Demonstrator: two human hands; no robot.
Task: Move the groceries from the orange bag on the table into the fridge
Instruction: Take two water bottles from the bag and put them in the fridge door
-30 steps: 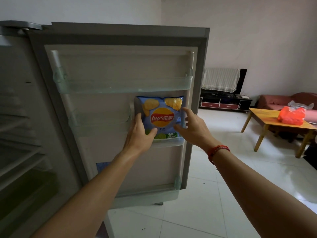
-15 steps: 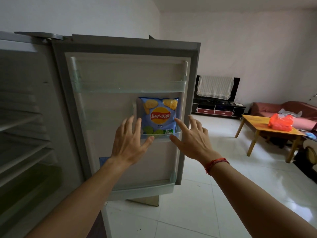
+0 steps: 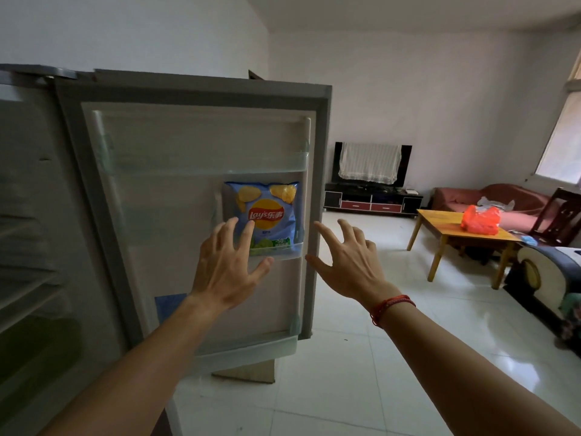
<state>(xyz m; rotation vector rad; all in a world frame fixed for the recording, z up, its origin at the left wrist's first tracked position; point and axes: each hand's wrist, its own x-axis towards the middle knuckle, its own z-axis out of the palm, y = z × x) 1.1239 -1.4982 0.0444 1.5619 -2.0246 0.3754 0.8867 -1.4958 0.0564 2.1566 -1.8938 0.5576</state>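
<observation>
A blue bag of Lay's chips [image 3: 267, 209] stands upright in the middle shelf of the open fridge door [image 3: 188, 146]. My left hand [image 3: 228, 265] hovers in front of the bag's lower left with fingers spread, holding nothing. My right hand [image 3: 349, 264] is open to the right of the door's edge, apart from the bag, a red cord on its wrist. The orange bag [image 3: 480, 220] lies on the wooden table [image 3: 440, 226] far right across the room.
The fridge interior with wire shelves [image 3: 28, 278] fills the left. A TV stand [image 3: 372, 201], a pink sofa [image 3: 456, 196], a dark chair [image 3: 562, 215] and a dark couch arm [image 3: 540, 272] surround the table. White tiled floor [image 3: 361, 372] lies between fridge and table.
Both hands have let go of the chip bag and drawn back from the door shelf, fingers spreading. The view has pulled back and turned right; the bag stays in the shelf.
</observation>
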